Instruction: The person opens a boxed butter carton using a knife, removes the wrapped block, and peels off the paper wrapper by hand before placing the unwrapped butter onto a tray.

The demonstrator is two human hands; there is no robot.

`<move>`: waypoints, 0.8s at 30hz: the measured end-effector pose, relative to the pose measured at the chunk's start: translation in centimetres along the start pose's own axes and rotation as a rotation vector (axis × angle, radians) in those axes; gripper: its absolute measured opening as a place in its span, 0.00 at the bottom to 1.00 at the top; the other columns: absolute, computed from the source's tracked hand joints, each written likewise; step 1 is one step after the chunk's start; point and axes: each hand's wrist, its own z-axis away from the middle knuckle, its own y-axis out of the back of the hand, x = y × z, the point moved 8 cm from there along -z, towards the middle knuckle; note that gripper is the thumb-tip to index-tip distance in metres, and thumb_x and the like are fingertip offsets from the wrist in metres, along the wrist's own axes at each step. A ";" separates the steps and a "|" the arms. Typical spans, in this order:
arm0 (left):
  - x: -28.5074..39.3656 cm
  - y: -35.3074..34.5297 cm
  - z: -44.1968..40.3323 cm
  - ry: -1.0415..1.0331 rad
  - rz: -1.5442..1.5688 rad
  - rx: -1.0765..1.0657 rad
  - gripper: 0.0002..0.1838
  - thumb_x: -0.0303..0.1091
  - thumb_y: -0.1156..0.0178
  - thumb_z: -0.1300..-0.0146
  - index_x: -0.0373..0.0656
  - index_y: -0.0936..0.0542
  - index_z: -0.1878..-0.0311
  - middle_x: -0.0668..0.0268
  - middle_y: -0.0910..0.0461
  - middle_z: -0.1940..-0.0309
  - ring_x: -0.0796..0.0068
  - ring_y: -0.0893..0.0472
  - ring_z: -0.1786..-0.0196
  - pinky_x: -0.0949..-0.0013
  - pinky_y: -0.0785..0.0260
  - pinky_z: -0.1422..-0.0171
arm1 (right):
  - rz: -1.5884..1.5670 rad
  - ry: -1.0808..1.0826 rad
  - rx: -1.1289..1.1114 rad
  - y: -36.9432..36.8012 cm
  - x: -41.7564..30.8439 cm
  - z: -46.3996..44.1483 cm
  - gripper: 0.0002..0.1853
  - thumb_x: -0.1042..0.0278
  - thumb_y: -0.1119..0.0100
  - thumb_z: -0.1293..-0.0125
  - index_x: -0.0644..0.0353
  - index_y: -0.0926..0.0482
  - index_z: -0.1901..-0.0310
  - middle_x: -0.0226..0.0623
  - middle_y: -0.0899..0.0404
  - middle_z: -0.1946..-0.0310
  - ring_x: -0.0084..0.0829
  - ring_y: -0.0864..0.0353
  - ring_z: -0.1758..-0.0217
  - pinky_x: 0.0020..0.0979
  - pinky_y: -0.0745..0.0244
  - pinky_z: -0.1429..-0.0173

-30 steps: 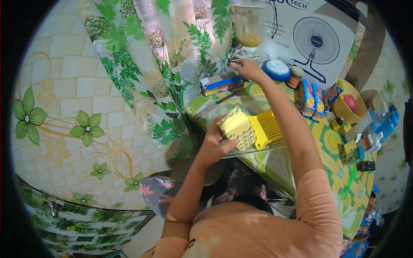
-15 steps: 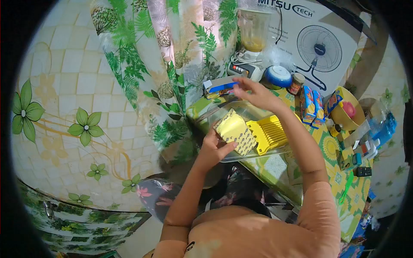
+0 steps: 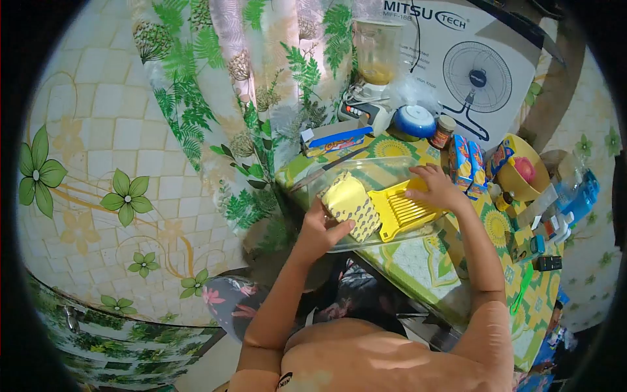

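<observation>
My left hand (image 3: pixel 320 230) is closed on the lower left side of a yellow patterned packet (image 3: pixel 353 208), which is tilted over the left part of a clear plastic tray (image 3: pixel 392 162). A yellow ridged slicer (image 3: pixel 403 212) lies in the tray, touching or close beside the packet. My right hand (image 3: pixel 434 189) is at the upper right of the slicer, fingers apart, with fingertips at its edge and ridges. Nothing is seen held in the right hand.
Behind the tray are a blue open box (image 3: pixel 336 137), a blender (image 3: pixel 375 72), a blue bowl (image 3: pixel 415 123) and a jar (image 3: pixel 443 130). Blue packets (image 3: pixel 467 166), a yellow bowl (image 3: pixel 522 168), a green item (image 3: pixel 522 287) and a black box (image 3: pixel 547 262) lie rightward.
My right hand has come down from near the blender and blue box to the slicer's upper right side. My left hand still holds the yellow packet. The view has shifted slightly.
</observation>
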 end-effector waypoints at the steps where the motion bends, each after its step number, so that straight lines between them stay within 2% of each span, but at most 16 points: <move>1: -0.1 -0.1 0.0 0.014 0.013 0.009 0.35 0.20 0.34 0.45 0.37 0.37 0.35 0.60 0.25 0.44 0.70 0.23 0.43 0.64 0.28 0.40 | 0.007 0.009 -0.005 -0.1 0.2 0.1 0.39 0.42 0.36 0.42 0.57 0.32 0.34 0.51 0.32 0.36 0.51 0.38 0.30 0.44 0.42 0.27; 3: -0.2 -0.2 0.0 0.043 0.036 0.028 0.34 0.21 0.33 0.45 0.37 0.36 0.36 0.60 0.24 0.44 0.71 0.23 0.43 0.64 0.28 0.40 | 0.018 0.027 -0.014 -0.2 0.2 0.2 0.38 0.45 0.34 0.43 0.57 0.31 0.34 0.50 0.31 0.36 0.51 0.38 0.31 0.45 0.40 0.28; 6: -0.5 -0.1 -0.2 0.014 -0.010 0.030 0.33 0.21 0.33 0.45 0.37 0.36 0.36 0.61 0.24 0.45 0.71 0.23 0.43 0.65 0.29 0.39 | -0.012 -0.085 0.016 0.6 0.5 0.2 0.37 0.48 0.32 0.45 0.57 0.29 0.35 0.49 0.29 0.37 0.51 0.36 0.33 0.44 0.38 0.29; 9: -0.3 -0.2 -0.1 0.027 -0.013 0.028 0.33 0.21 0.34 0.45 0.37 0.36 0.36 0.61 0.25 0.44 0.71 0.23 0.43 0.65 0.30 0.39 | 0.061 -0.155 -0.014 0.5 1.2 0.3 0.36 0.46 0.31 0.46 0.57 0.26 0.38 0.48 0.26 0.40 0.50 0.35 0.34 0.43 0.34 0.33; 12: -0.2 -0.3 0.0 0.037 0.034 0.034 0.33 0.21 0.34 0.45 0.38 0.36 0.36 0.61 0.26 0.43 0.71 0.24 0.43 0.65 0.29 0.39 | -0.001 -0.179 -0.129 0.6 1.6 0.3 0.34 0.44 0.30 0.48 0.59 0.21 0.45 0.49 0.25 0.42 0.47 0.32 0.36 0.43 0.31 0.37; 15: 0.5 -0.5 0.2 0.041 0.053 0.051 0.33 0.21 0.34 0.45 0.37 0.35 0.36 0.61 0.26 0.43 0.71 0.24 0.42 0.65 0.29 0.39 | -0.034 -0.198 -0.112 1.0 1.8 0.4 0.34 0.38 0.29 0.51 0.61 0.17 0.52 0.48 0.18 0.52 0.46 0.22 0.44 0.41 0.26 0.43; 18: 0.7 -0.2 0.3 0.037 0.006 0.060 0.33 0.22 0.34 0.45 0.37 0.36 0.35 0.60 0.26 0.43 0.71 0.24 0.42 0.65 0.29 0.39 | -0.064 -0.210 -0.093 1.1 2.6 0.3 0.34 0.38 0.28 0.52 0.62 0.16 0.54 0.49 0.17 0.57 0.45 0.17 0.52 0.39 0.25 0.45; 21: 0.4 0.2 0.1 0.011 0.016 0.085 0.35 0.20 0.34 0.46 0.36 0.36 0.35 0.59 0.25 0.44 0.69 0.22 0.43 0.65 0.28 0.39 | -0.091 -0.221 -0.113 1.8 3.7 -0.1 0.34 0.39 0.27 0.54 0.65 0.16 0.56 0.49 0.16 0.60 0.44 0.17 0.55 0.39 0.23 0.49; 24: 0.2 0.4 0.2 -0.012 0.026 0.084 0.34 0.22 0.35 0.44 0.36 0.36 0.35 0.59 0.26 0.43 0.70 0.23 0.43 0.64 0.28 0.40 | -0.190 -0.214 -0.070 3.0 4.6 -0.1 0.35 0.39 0.27 0.55 0.68 0.16 0.58 0.49 0.16 0.64 0.42 0.16 0.59 0.37 0.23 0.53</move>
